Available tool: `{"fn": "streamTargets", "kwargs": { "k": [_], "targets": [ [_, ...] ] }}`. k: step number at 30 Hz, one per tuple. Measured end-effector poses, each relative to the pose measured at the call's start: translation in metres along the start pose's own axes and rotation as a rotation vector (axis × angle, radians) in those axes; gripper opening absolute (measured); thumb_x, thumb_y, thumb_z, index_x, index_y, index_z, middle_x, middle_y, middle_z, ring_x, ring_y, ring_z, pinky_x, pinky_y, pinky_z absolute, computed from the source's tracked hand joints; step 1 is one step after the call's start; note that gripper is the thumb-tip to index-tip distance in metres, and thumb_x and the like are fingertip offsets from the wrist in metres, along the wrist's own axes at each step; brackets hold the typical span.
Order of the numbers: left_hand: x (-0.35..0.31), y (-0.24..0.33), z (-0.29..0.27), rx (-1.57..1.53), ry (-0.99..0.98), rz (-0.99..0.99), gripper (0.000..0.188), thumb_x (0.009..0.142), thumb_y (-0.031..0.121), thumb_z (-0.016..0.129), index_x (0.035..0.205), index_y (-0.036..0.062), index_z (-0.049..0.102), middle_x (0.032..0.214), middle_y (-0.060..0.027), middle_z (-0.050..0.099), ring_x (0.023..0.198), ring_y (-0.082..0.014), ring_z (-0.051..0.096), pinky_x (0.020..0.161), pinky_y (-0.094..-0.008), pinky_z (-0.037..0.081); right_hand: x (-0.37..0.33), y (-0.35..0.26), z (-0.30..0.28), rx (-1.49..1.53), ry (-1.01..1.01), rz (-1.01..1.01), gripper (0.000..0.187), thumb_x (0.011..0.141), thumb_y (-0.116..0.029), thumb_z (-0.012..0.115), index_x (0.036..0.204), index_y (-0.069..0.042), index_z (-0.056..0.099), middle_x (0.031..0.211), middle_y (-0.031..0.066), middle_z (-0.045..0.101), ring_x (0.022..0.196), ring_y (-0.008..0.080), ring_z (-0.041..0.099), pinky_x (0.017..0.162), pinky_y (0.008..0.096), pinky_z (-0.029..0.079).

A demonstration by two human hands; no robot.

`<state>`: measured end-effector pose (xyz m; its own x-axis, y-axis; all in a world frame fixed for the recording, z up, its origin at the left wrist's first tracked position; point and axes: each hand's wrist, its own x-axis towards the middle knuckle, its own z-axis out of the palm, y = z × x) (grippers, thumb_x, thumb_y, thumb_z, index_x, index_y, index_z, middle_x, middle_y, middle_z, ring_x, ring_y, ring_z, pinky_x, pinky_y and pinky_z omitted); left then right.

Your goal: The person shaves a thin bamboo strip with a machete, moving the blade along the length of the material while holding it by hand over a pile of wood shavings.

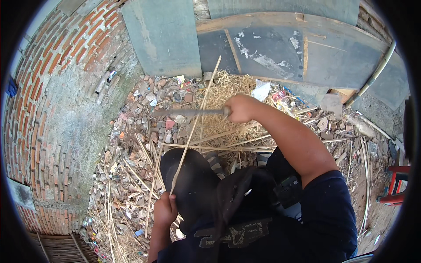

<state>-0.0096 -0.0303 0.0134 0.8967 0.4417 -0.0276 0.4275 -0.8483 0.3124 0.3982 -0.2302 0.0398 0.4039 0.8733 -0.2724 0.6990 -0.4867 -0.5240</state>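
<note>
A long, thin bamboo strip (pixel 193 127) runs up and away across my left knee, its near end gripped in my left hand (pixel 165 209). My right hand (pixel 241 108) is closed around the handle of a long-bladed knife (pixel 188 112). The blade points left and crosses the strip near its upper part; motion blurs it slightly. Whether blade and strip touch, I cannot tell. Beneath the knife lies a heap of pale shavings (pixel 230 92). Several more bamboo strips (pixel 228 148) lie across the ground by my feet.
Rubble and litter (pixel 149 96) cover the ground. A worn brick wall (pixel 57 109) rises on the left, and grey panels (pixel 272 52) stand along the far side. A bamboo pole (pixel 375 74) leans at the far right, with a red object (pixel 394 186) nearer.
</note>
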Motion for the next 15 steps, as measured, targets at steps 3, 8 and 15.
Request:
{"fn": "streamTargets", "kwargs": {
  "k": [3, 8, 15],
  "targets": [
    [0.003, 0.000, -0.003, 0.005, 0.000, 0.007, 0.023, 0.101, 0.025, 0.050, 0.091, 0.0038, 0.052, 0.064, -0.0261, 0.060, 0.061, -0.0499, 0.059, 0.053, -0.0581, 0.044, 0.008, 0.033, -0.003, 0.145, 0.216, 0.213, 0.026, 0.087, -0.023, 0.055, 0.095, -0.004, 0.071, 0.079, 0.0170, 0.066, 0.078, 0.0319, 0.066, 0.077, 0.0474, 0.053],
    [0.001, -0.001, -0.007, 0.043, -0.041, -0.016, 0.024, 0.100, 0.024, 0.051, 0.090, 0.0025, 0.051, 0.063, -0.0269, 0.058, 0.061, -0.0509, 0.059, 0.054, -0.0593, 0.043, 0.009, 0.008, 0.012, 0.003, 0.130, 0.092, 0.026, 0.087, -0.025, 0.057, 0.097, -0.005, 0.071, 0.085, 0.0185, 0.068, 0.082, 0.0341, 0.067, 0.077, 0.0472, 0.053],
    [0.001, -0.003, 0.004, 0.017, 0.028, 0.014, 0.024, 0.101, 0.025, 0.050, 0.091, 0.0033, 0.049, 0.063, -0.0259, 0.058, 0.061, -0.0500, 0.060, 0.053, -0.0578, 0.044, 0.009, 0.012, 0.007, -0.017, 0.098, 0.048, 0.025, 0.083, -0.020, 0.058, 0.099, -0.007, 0.072, 0.084, 0.0175, 0.068, 0.080, 0.0331, 0.067, 0.074, 0.0472, 0.053]
  ]
}}
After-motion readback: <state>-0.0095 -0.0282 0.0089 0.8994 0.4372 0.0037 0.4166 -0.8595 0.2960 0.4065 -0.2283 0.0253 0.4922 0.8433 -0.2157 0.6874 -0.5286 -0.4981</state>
